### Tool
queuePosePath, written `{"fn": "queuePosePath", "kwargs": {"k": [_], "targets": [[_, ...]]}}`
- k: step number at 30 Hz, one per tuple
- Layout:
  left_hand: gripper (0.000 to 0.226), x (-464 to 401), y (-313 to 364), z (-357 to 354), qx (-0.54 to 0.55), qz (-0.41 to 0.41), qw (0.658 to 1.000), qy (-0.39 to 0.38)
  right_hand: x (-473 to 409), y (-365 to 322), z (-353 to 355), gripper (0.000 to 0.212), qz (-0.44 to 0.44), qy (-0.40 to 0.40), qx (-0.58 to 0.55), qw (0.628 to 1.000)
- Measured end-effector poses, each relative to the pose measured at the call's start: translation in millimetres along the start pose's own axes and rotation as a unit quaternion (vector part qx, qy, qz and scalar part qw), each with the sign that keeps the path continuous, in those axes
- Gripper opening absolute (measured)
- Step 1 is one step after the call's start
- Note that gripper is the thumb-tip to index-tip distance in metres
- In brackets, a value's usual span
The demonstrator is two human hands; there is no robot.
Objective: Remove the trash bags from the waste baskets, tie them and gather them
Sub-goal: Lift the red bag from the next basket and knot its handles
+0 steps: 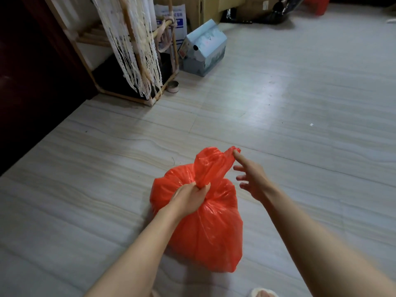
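A full red plastic trash bag [205, 228] stands on the pale tiled floor in front of me. Its top is gathered into a twisted neck, and the loose end sticks up above it. My left hand [188, 200] grips that neck tightly, fingers curled round it. To the right of the bag's loose end is my right hand [250, 181], fingers spread and straight. Its index fingertip touches the tip of the red plastic. No waste basket is in view.
A wooden rack [137, 61] draped with white lace strips stands at the back left, a small round tin [172, 86] beside its corner. A pale blue carton [203, 50] lies behind it. Cardboard boxes and dark items line the far wall. My slipper [264, 293] shows at the bottom.
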State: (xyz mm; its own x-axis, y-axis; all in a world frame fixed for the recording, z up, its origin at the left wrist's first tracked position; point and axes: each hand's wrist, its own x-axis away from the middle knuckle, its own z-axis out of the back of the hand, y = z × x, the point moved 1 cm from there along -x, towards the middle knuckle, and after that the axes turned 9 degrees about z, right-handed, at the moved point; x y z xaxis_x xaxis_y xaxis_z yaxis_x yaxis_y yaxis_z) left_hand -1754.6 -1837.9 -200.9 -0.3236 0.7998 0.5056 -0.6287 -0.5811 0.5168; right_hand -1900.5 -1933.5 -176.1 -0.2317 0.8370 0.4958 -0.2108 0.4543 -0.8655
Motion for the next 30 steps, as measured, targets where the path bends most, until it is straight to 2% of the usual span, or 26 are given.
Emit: {"fn": "queuePosePath", "kwargs": {"k": [1, 3, 5, 7, 9, 10, 12, 14, 18, 21, 23, 25, 26, 28, 29, 30], "targets": [[0.051, 1.2, -0.7, 1.6, -0.012, -0.005, 1.0, -0.015, 0.0, -0.6, -3.7, 0.05, 0.003, -0.027, -0.028, 0.999], [0.049, 3.3, 2.7, 2.4, -0.055, -0.025, 0.998, -0.031, -1.0, -10.4, -10.2, 0.032, 0.014, -0.064, -0.088, 0.994], [0.045, 6.7, 6.1, 2.8, -0.037, -0.04, 0.998, -0.033, -4.1, -17.2, -17.4, 0.014, 0.016, -0.055, -0.104, 0.993], [0.042, 7.9, 5.7, 4.8, 0.12, -0.027, 0.99, -0.071, -6.9, -20.8, -18.3, 0.019, 0.029, 0.0, -0.108, 0.994], [0.037, 5.0, -0.2, 12.9, 0.283, 0.02, 0.951, -0.123, -8.4, -21.2, -8.4, 0.028, 0.022, 0.058, -0.183, 0.981], [0.035, 3.1, -4.1, 17.4, 0.334, 0.04, 0.93, -0.149, -7.6, -21.3, -1.6, 0.028, 0.01, 0.062, -0.224, 0.972], [0.032, -0.8, -11.5, 24.2, 0.398, 0.062, 0.896, -0.184, -3.4, -21.1, 9.3, 0.029, -0.014, 0.022, -0.283, 0.959], [0.026, -3.1, -14.2, 28.8, 0.464, 0.066, 0.86, -0.199, 1.2, -20.9, 16.5, 0.035, -0.022, -0.052, -0.274, 0.96], [0.016, -10.2, -6.3, 35.9, 0.599, 0.096, 0.787, -0.109, 12.7, -15.6, 22.9, 0.041, -0.046, -0.212, -0.133, 0.967], [0.026, -12.3, -0.8, 36.0, 0.621, 0.121, 0.771, -0.07, 19.5, -3.0, 26.5, 0.038, -0.093, -0.28, -0.048, 0.954], [0.033, -7.4, 1.0, 36.4, 0.613, 0.116, 0.781, -0.025, 21.7, 5.9, 33.9, 0.025, -0.108, -0.277, -0.009, 0.955], [0.033, 1.0, 0.0, 39.6, 0.534, 0.093, 0.838, 0.068, 17.0, 19.5, 47.6, 0.025, -0.093, -0.196, 0.076, 0.973], [0.027, 4.4, -3.2, 40.9, 0.462, 0.076, 0.876, 0.115, 12.7, 25.6, 54.0, 0.027, -0.076, -0.125, 0.108, 0.983], [0.017, 8.2, -9.7, 40.5, 0.209, 0.009, 0.967, 0.147, 9.5, 27.8, 59.3, 0.029, -0.014, 0.003, 0.104, 0.994], [0.015, 8.5, -11.9, 39.0, 0.077, -0.033, 0.988, 0.129, 8.7, 24.4, 57.9, 0.033, 0.028, 0.024, 0.095, 0.995], [0.018, 8.6, -13.6, 37.5, -0.016, -0.07, 0.991, 0.11, 8.4, 19.6, 52.9, 0.038, 0.069, 0.02, 0.093, 0.993]]}}
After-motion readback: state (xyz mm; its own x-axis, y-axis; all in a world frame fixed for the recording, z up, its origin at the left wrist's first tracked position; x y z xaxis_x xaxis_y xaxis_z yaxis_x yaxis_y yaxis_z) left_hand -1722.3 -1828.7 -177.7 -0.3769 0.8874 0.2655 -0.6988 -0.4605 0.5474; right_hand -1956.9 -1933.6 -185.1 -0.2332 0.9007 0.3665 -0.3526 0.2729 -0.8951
